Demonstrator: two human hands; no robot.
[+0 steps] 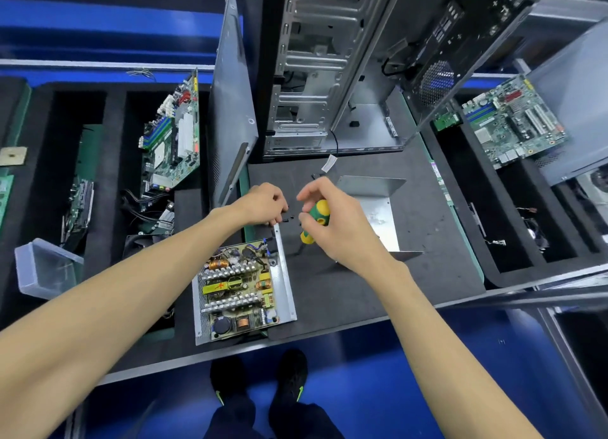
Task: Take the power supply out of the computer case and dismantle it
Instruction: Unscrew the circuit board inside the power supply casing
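The power supply (241, 289) lies opened on the dark work mat (411, 208), near the front edge, w/ its circuit board, copper coils and finned heat sinks facing up inside the metal tray. The tray's far flange reaches up between the two hands. Its removed metal cover (378, 208), a bent sheet w/ upright side walls, sits just to the right & beyond, on the same mat.

Left hand (263, 205) hovers at the PSU's far end, fingers curled, pinching something small & dark at the fingertips; can't tell what it is. Right hand (332, 218) grips a screwdriver (314, 221) w/ a green-yellow handle, fingers wrapped round it, thumb and forefinger raised toward the left hand. The shaft is mostly hidden under the hand.

Behind the mat the computer case (329, 77) stands upright w/ its side open, drive bays & rear fan grille showing. A loose side panel (230, 109) leans to its left. Left of that, a motherboard (174, 136) stands on edge in black foam slots; a clear plastic box (42, 267) sits nearer the front. Another motherboard (513, 119) lies at the right. Blue floor & black shoes (260, 376) below.
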